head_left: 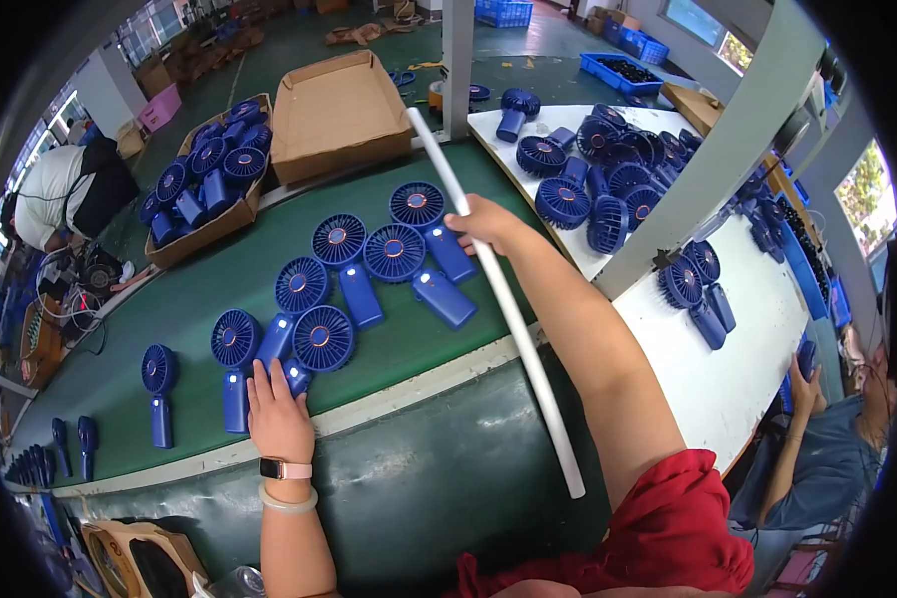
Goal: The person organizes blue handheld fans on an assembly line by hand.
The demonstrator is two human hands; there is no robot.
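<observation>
My right hand is closed around a long white tube, which slants from the far side of the green belt down past its near edge. With its fingers stretched out, my left hand rests on the handle end of a blue handheld fan. Another blue fan lies just left of those fingers. Several more fans lie face up beyond, among them one fan near the middle and another fan closest to my right hand. Part of the handle under my left hand is hidden.
A cardboard box of fans and an open cardboard tray stand along the far side. A metal post rises at the white table, which bears many fans. A person sits at right, holding a fan.
</observation>
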